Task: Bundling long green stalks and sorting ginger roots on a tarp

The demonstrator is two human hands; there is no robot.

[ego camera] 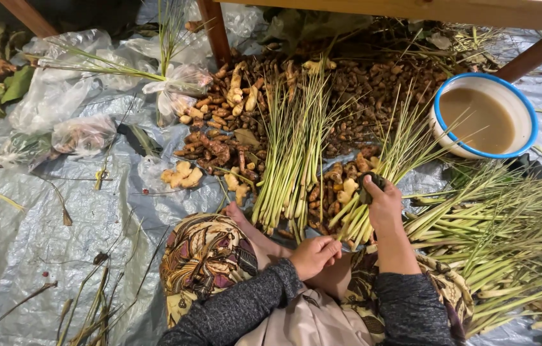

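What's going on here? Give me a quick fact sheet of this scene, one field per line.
Setting: grey plastic sheet on the ground, under a wooden table
Person: seated, patterned skirt, grey sleeves
Left hand: closed loosely, resting by the lap, nothing visibly held
Right hand: pressing a dark cloth on a lemongrass bundle
Ahead: more lemongrass lying on a heap of brown roots
Right side: big pile of stalks
Bowl: white, blue rim, cloudy brown water
Left side: plastic bags with plant scraps
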